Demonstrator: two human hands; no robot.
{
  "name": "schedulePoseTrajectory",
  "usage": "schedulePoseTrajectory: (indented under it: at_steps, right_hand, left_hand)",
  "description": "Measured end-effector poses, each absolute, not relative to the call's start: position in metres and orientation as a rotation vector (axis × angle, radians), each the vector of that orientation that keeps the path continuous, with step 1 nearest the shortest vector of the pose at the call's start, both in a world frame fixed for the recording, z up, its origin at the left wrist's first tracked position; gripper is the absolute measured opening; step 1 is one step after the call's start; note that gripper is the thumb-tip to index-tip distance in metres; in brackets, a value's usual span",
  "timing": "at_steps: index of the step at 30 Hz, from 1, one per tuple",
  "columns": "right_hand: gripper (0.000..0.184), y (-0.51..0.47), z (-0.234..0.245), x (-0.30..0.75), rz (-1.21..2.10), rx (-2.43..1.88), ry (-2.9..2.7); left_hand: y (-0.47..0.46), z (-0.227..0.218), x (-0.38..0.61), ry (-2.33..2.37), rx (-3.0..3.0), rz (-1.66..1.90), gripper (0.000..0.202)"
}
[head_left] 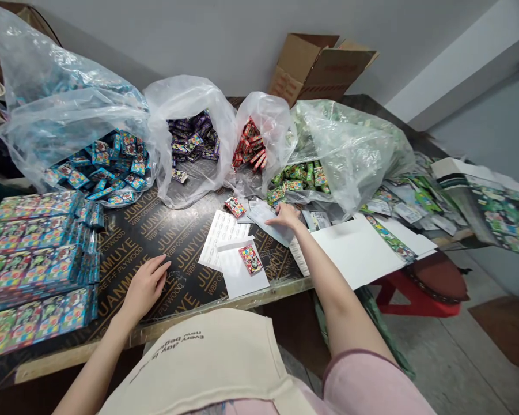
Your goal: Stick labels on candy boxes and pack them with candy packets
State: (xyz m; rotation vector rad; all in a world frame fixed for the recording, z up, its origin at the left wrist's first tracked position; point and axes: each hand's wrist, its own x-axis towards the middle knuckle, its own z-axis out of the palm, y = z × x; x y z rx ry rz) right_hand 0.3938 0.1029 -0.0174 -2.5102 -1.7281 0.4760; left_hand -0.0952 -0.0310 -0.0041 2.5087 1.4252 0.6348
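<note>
My left hand [149, 285] lies on the dark plywood table [132, 230], its fingers stretched out and holding nothing. Reaching toward the back of the table, my right hand [285, 217] has its thumb apart from its fingers. Its fingertips are over a clear-and-white plastic sleeve [259, 212], close to a small green packet [276, 195]. Between my hands is a white card [237, 275] with a colourful red packet [251, 260] lying on it. Another red packet [235, 206] sits just behind, near a sheet of printed labels [218, 241].
Open plastic bags hold blue packets [112, 158], purple packets [194, 138], red packets [249, 147] and green packets [302, 176]. Stacks of colourful boxes [34, 248] stand at left. White sheets [349, 253] lie at right, above a red stool [423, 288]. A cardboard box [315, 69] stands behind.
</note>
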Motion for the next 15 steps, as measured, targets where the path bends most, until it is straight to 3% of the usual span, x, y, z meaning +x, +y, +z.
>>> schedulePoseTrajectory:
  at_steps: [5,8,10,12,15]
  right_hand:
    - [0.028,0.107,0.019,0.392,0.521,-2.337,-1.752]
    - [0.016,0.096,0.056,0.375,0.479,-2.175,-1.787]
    - [0.019,0.082,0.08,0.346,0.471,-1.94,-1.832]
    - [0.022,0.063,0.096,0.306,0.524,-1.424,-1.892]
    - [0.024,0.036,0.096,0.241,0.537,-0.944,-2.091]
  left_hand:
    - [-0.029,-0.002,-0.091,1.409,2.272,0.748,0.027]
    - [-0.024,0.006,-0.084,1.431,1.786,0.846,0.029]
    - [-0.017,0.014,-0.073,1.366,1.302,0.865,0.041]
    - [-0.008,0.022,-0.058,1.158,0.836,0.82,0.057]
    - [0.003,0.029,-0.033,0.76,0.464,0.668,0.075]
